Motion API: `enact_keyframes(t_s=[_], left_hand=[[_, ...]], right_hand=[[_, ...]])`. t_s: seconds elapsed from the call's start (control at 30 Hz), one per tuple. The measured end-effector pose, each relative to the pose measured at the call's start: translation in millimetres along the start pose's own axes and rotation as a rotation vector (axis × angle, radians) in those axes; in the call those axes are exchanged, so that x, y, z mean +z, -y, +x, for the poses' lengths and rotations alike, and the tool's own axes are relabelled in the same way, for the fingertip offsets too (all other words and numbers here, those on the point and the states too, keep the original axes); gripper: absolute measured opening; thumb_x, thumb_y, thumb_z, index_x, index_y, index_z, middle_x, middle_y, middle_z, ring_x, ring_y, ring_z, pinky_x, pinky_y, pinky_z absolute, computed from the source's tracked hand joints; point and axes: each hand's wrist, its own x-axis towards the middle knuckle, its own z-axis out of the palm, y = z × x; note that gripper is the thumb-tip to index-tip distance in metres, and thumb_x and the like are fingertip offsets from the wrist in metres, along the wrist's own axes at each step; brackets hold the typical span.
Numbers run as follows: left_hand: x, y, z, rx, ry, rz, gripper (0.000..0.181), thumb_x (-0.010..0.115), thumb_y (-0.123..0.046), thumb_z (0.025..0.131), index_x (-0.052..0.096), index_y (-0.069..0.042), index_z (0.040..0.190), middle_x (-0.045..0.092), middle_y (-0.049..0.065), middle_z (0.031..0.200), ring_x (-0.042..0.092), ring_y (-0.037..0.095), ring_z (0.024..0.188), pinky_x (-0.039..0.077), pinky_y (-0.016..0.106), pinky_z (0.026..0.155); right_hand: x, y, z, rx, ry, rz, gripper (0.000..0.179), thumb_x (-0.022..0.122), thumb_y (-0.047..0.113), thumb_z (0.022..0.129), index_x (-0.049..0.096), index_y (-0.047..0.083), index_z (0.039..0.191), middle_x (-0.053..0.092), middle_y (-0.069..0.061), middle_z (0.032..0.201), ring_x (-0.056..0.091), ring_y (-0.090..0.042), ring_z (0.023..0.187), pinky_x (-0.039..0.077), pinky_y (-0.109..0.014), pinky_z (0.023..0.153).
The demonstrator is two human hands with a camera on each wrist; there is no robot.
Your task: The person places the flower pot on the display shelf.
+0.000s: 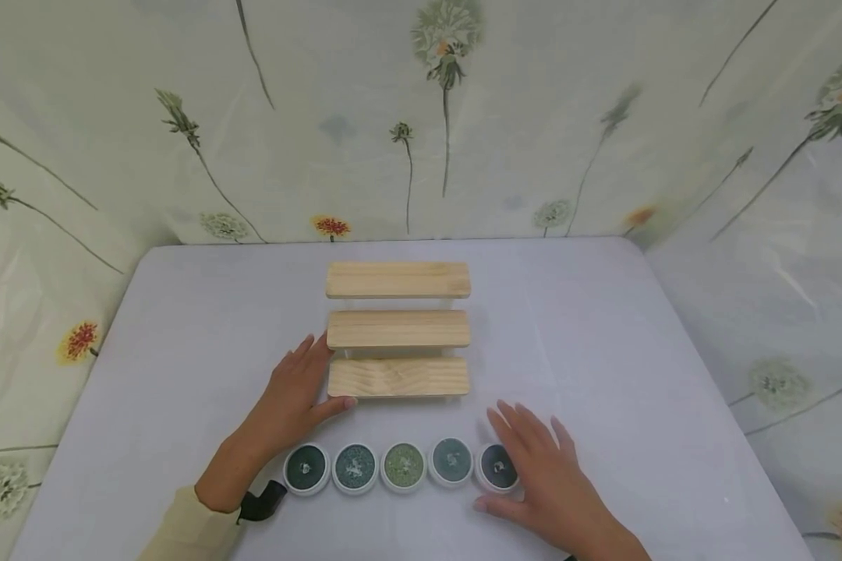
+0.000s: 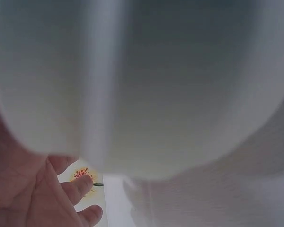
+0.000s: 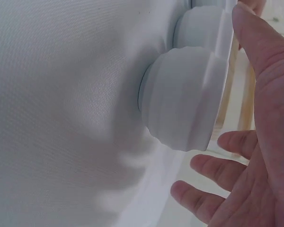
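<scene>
So the left grip is held forward, fingers stretched out, thumb stuck out sideways; the right grip is angled inward, fingers spread, thumb held well apart.

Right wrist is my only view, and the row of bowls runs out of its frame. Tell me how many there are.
Observer: Five bowls stand in one row in the head view.
Operator: Give me the shade inside the bowl nearest the right hand; I see only its white outside.
Observer: That end bowl looks dark blue-grey inside, with a small pale patch near the middle.
Operator: Now place the left hand for me.
Observer: The left hand is at the left end of the wooden boards, its thumb by the front edge of the nearest one.
</scene>
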Motion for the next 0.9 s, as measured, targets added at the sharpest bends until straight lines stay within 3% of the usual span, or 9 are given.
enact_keyframes(t_s=[0.17,0.37,0.63,0.9], left_hand=[[-0.7,-0.9,-0.4,-0.006,0.001,0.000,0.088,0.080,-0.044,0.092,0.039,-0.006,0.159,0.029,0.018,0.168,0.020,0.044,0.155,0.017,0.066,0.119],[0.1,-1.9,0.1,-0.023,0.008,0.015,0.080,0.082,-0.044,0.091,0.048,-0.008,0.154,0.035,0.017,0.166,0.023,0.043,0.154,0.020,0.066,0.118],[-2.3,-4.1,-1.2,-0.087,0.072,-0.044,0.079,0.076,-0.044,0.096,0.044,-0.005,0.156,0.055,0.019,0.149,0.050,0.042,0.138,0.038,0.061,0.110],[-3.1,-4.1,0.9,-0.144,0.124,-0.091,0.077,0.076,-0.044,0.096,0.044,-0.007,0.155,0.061,0.019,0.140,0.057,0.040,0.130,0.043,0.057,0.106]], right_hand=[[-0.1,0.6,0.3,0.000,0.011,-0.006,0.115,0.074,0.081,0.076,0.036,0.014,0.162,0.038,-0.008,0.164,0.033,-0.033,0.150,0.019,-0.070,0.113],[1.7,0.2,-1.1,-0.013,-0.006,-0.008,0.113,0.077,0.076,0.078,0.038,0.011,0.161,0.041,-0.009,0.162,0.034,-0.032,0.149,0.019,-0.069,0.113],[1.8,1.3,-1.1,0.003,0.009,0.002,0.107,0.086,0.062,0.078,0.042,0.005,0.157,0.050,-0.012,0.154,0.041,-0.031,0.145,0.020,-0.067,0.115],[0.3,5.1,-0.3,0.052,0.035,0.002,0.099,0.089,0.054,0.078,0.047,0.005,0.153,0.056,-0.010,0.145,0.048,-0.029,0.138,0.020,-0.065,0.117]])
